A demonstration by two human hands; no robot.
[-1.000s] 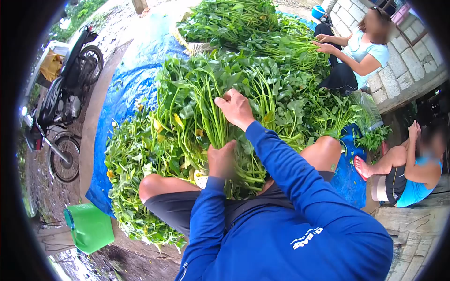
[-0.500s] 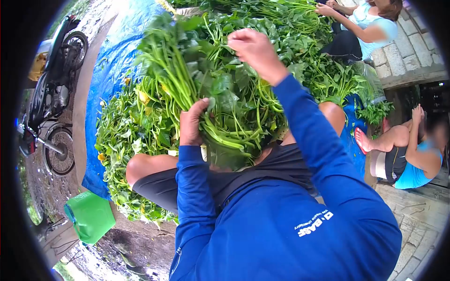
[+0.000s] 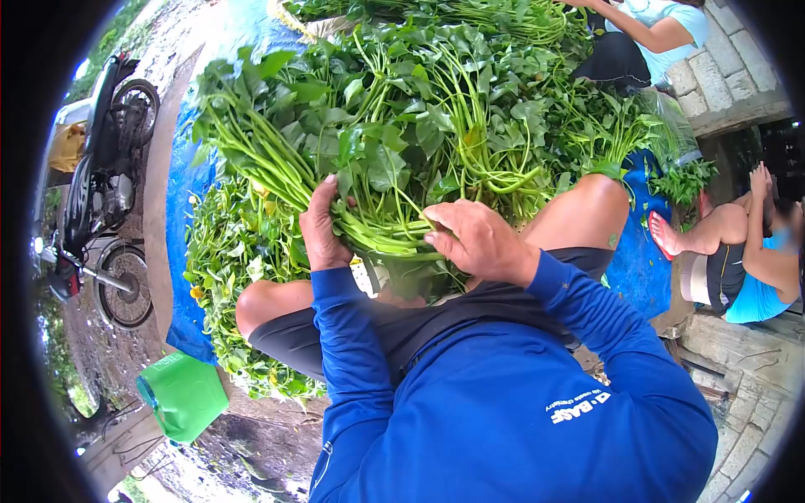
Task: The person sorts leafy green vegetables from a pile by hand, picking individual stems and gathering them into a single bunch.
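A bunch of leafy green stems is in my left hand, whose fingers and thumb wrap round it. Its leaves point up and to the left, while the stem ends curve to the right over my lap. My right hand is closed in a pinch at a thin green stem by those ends. More cut stems with leaves lie heaped just beyond both hands.
A blue tarp lies under a pile of leafy greens. A green plastic container and a motorbike are at the left. Two other people sit at the right, one with a bare foot near the tarp.
My right hand has come down from above the heap to the stem ends. The bunch in my left hand has tilted further left, and that hand has shifted slightly left and down.
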